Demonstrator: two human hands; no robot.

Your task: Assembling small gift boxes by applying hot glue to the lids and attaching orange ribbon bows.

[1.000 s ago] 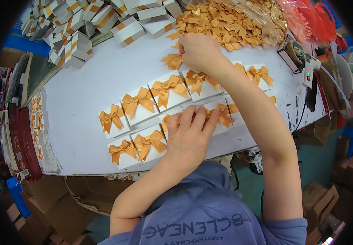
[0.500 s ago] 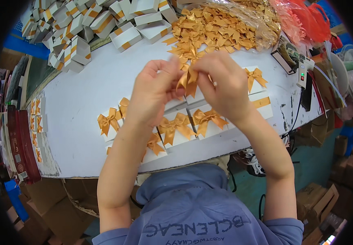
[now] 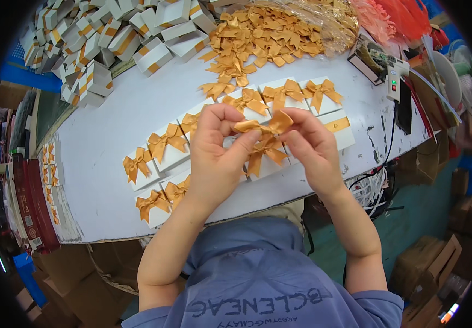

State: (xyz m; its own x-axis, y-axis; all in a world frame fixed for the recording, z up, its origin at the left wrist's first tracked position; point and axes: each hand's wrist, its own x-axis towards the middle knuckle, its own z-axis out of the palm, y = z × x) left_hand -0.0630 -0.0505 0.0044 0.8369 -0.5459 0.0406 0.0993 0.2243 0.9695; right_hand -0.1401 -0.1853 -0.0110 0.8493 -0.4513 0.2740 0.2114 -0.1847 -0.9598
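Note:
Between my two hands I hold a gold satin ribbon bow (image 3: pixel 263 128) above the rows of small boxes. My left hand (image 3: pixel 219 145) pinches one end of it between thumb and fingers. The other end is gripped by the fingertips of my right hand (image 3: pixel 313 145). Under and around my hands stand white gift boxes in two rows, most topped with a gold bow, such as the left box (image 3: pixel 139 167) and the far right box (image 3: pixel 322 94). One box (image 3: pixel 337 127) at the right of the near row bears a flat gold band without a bow. My hands hide several boxes.
A heap of loose gold bows (image 3: pixel 274 35) lies at the back, beside clear plastic wrap (image 3: pixel 334 22). White boxes with gold bands (image 3: pixel 151 54) are piled at the back left. At the right sit a power strip (image 3: pixel 393 82) and its cable. Dark red boxes (image 3: pixel 28 202) stand at the left edge.
Both hands have come nearer to me from beside the bow heap, bringing a bow over the near row. The far-row boxes now show more. The view has shifted slightly.

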